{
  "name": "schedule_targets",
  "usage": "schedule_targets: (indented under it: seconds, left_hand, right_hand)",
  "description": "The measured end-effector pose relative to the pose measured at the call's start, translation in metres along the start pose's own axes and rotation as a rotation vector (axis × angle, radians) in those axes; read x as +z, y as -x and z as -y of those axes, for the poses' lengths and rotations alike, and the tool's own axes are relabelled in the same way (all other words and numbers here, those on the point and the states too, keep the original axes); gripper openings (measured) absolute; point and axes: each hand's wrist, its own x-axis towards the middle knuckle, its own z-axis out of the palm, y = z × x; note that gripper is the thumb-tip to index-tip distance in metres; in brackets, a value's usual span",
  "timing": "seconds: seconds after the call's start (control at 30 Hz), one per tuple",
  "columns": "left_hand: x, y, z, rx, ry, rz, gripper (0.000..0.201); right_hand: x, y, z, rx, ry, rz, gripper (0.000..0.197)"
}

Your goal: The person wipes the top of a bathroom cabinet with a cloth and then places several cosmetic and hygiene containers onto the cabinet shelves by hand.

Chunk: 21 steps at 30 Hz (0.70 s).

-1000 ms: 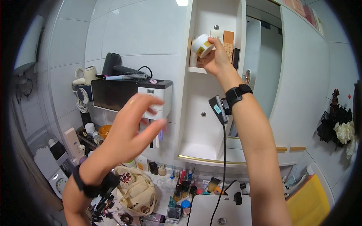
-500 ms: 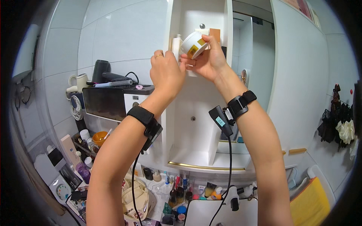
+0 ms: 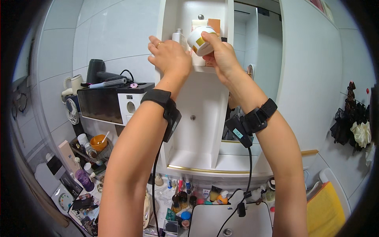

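My right hand [image 3: 222,55] grips a round white tub [image 3: 202,36] with yellow label patches, tilted in front of the upper shelf of a white cabinet. Its thumb presses on the near side of the tub. To the left of the tub is my left hand [image 3: 170,57], back toward me, with the visible fingers apart and a ring on one. Some of its fingertips are hidden. Right behind that hand a slim white bottle [image 3: 178,36] stands on the shelf; whether they touch I cannot tell. An orange-brown box [image 3: 214,25] and a pale box [image 3: 198,23] stand behind the tub.
A mirror panel [image 3: 268,59] adjoins the cabinet's right side. On the left, a dark-fronted wall unit [image 3: 100,104] carries a hair dryer [image 3: 95,71] and a brush [image 3: 108,83]. Below are crowded bottles [image 3: 182,197] and a white sink lid [image 3: 233,221]. Black cables hang from both wrist straps.
The view has shifted, so the cabinet sits further left and higher. The tub has tipped and my right hand now wraps it more closely. My left hand's fingers have spread.
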Motion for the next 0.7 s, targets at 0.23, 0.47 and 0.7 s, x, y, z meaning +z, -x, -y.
schedule_targets:
  seconds: [0.23, 0.47, 0.7]
  left_hand:
    - [-0.003, 0.006, 0.000, 0.026, -0.192, 0.022, 0.044]
    - [0.001, 0.001, -0.005, -0.087, -0.113, -0.015, 0.026]
    - [-0.015, 0.003, 0.020, 0.031, 0.291, -0.165, 0.027]
  right_hand:
    - [-0.009, 0.010, 0.005, 0.027, 0.027, -0.006, 0.054]
    - [-0.009, 0.026, 0.009, -0.078, 0.168, -0.066, 0.067]
    - [-0.007, 0.031, 0.009, -0.204, 0.689, -0.076, 0.070]
